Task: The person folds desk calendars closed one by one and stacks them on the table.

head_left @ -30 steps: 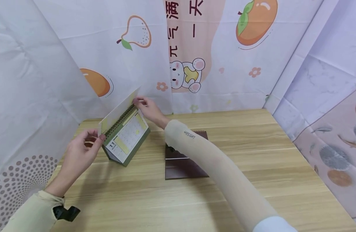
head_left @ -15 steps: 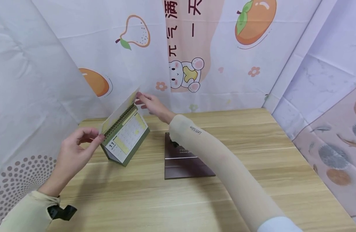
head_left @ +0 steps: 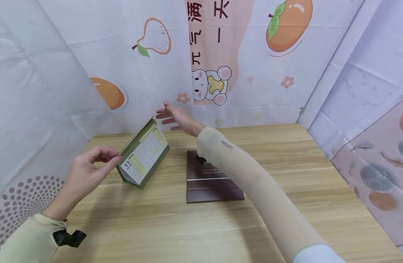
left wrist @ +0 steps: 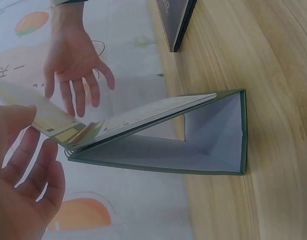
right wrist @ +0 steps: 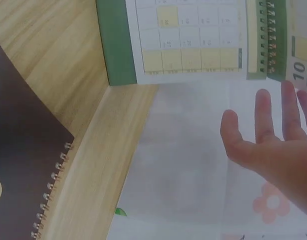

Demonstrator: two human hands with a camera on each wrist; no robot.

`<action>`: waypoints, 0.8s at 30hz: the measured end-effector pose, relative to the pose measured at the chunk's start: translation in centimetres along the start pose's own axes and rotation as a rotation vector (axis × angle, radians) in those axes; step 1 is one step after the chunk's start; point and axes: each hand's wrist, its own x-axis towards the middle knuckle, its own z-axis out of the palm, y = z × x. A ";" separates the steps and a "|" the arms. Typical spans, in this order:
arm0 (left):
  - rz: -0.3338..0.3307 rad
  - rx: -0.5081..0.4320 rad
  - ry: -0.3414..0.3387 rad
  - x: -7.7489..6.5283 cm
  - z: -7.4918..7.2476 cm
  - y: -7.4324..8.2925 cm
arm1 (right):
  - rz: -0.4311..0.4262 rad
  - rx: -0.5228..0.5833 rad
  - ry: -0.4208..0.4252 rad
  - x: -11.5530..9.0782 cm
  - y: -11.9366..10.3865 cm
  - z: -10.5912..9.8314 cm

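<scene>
A green desk calendar [head_left: 145, 152] stands like a tent at the left of the table, its sheet marked 11 facing up. At its near top corner my left hand [head_left: 88, 171] pinches a turned page [left wrist: 53, 115] between thumb and fingers; in the left wrist view that page tilts up past the spiral binding. My right hand [head_left: 181, 119] is at the far end of the binding, its fingers straight and spread, palm toward the calendar. In the right wrist view the fingertips lie close to the page marked 10 [right wrist: 299, 71].
A dark brown spiral calendar [head_left: 212, 190] lies on the wooden table [head_left: 149, 226] right of the green one, partly covered by my right sleeve [head_left: 244, 171]. A printed curtain [head_left: 122, 54] hangs behind the table and along both sides.
The raised page has swung further back over the binding. My right hand has let go of its far corner, moved slightly right and up, and spread its fingers. My left hand stays at the near corner.
</scene>
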 end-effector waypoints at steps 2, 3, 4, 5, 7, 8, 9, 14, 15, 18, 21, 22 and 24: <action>0.003 0.002 -0.002 0.1 0.1 0.1 | 0.026 0.054 -0.009 0.0 -0.1 -0.5; 0.006 0.002 -0.002 0.1 0.1 0.1 | 0.045 0.080 -0.014 0.0 -0.1 -0.7; 0.008 0.001 -0.005 0.1 0.1 0.1 | 0.065 0.107 -0.019 0.0 -0.1 -0.9; 0.011 0.002 -0.007 0.1 0.1 0.1 | 0.084 0.130 -0.027 -0.1 0.0 -1.2; 0.019 0.006 -0.015 0.0 0.2 0.2 | 0.108 0.156 -0.049 -0.2 0.0 -1.6; 0.022 0.006 -0.020 0.0 0.2 0.2 | 0.113 0.164 -0.065 -0.3 0.1 -1.8; 0.026 0.006 -0.025 -0.1 0.3 0.3 | 0.110 0.174 -0.079 -0.4 0.2 -1.9; 0.037 -0.012 -0.036 -0.2 0.3 0.2 | 0.021 0.163 -0.134 -0.5 0.5 -2.6; 0.040 -0.017 -0.038 -0.2 0.3 0.2 | 0.010 0.158 -0.141 -0.6 0.5 -2.7; 0.055 -0.032 -0.043 -0.1 0.3 0.1 | 0.018 0.130 -0.177 -0.7 0.7 -3.3; 0.083 -0.047 -0.047 -0.2 0.4 0.0 | 0.042 0.086 -0.202 -0.8 1.0 -3.8; 0.093 -0.048 -0.050 -0.2 0.5 -0.1 | 0.042 0.060 -0.206 -0.8 1.1 -3.9; 0.113 -0.039 -0.052 -0.3 0.6 -0.2 | 0.036 0.008 -0.201 -0.9 1.3 -4.0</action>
